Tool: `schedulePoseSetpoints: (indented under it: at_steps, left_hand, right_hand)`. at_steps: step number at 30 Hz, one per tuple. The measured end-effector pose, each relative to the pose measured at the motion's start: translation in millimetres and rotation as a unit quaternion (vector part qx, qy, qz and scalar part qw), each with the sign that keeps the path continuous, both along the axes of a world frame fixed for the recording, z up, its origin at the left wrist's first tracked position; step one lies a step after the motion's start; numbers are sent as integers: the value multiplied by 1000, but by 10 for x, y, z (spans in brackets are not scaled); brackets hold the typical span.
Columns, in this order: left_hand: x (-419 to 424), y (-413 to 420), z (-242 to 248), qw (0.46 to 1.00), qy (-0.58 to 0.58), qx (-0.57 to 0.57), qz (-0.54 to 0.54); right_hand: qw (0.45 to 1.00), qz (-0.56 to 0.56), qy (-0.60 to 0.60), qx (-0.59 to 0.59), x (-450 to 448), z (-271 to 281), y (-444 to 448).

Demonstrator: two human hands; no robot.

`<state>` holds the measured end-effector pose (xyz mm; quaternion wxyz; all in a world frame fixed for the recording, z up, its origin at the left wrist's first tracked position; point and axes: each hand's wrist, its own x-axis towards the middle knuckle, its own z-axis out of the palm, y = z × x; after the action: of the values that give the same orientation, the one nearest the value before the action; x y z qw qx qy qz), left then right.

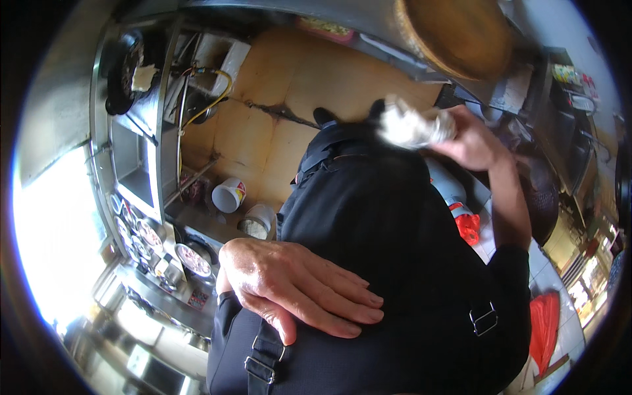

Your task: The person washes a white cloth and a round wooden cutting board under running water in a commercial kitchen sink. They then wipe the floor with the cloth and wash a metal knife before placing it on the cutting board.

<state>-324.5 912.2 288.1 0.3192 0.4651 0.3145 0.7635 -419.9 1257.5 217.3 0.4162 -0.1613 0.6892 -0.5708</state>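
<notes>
My left hand (296, 286) lies with its palm against the upper front of my black apron (355, 212), its fingers spread slightly and pointing right. It holds nothing. Beside that hand is a metal strap buckle (259, 370). Out to the right, my right hand (469, 140) grips a bunched white cloth (412, 126). The cloth is blurred and hangs over the lower part of the apron, close above my shoes (324, 116).
A stove counter (168, 98) with a wok (129, 74) runs along the left. White buckets (228, 195) stand on the tan floor (266, 138). Bowls of food (193, 260) sit at lower left. A round wooden board (456, 37) is at the top, and a gas cylinder (447, 180) is to the right.
</notes>
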Motion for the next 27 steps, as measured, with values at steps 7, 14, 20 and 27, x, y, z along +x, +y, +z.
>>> schedulePoseSetpoints:
  at_steps: [7, 14, 20, 27]
  left_hand:
    - [-219, -8, 13, 998, 10, -9, -57]
    - [-258, -37, 60, 998, -7, -52, -36]
    - [-365, -5, -36, 991, 14, -33, -126]
    - [-487, 144, 15, 985, 9, -62, -161]
  right_hand:
    - [954, 192, 180, -147, 536, 519, -523]
    - [952, 39, -5, 305, 1004, -182, 788]
    - [938, -297, -117, 134, 1105, 158, 738]
    - [986, -137, 27, 88, 1447, -659, 469]
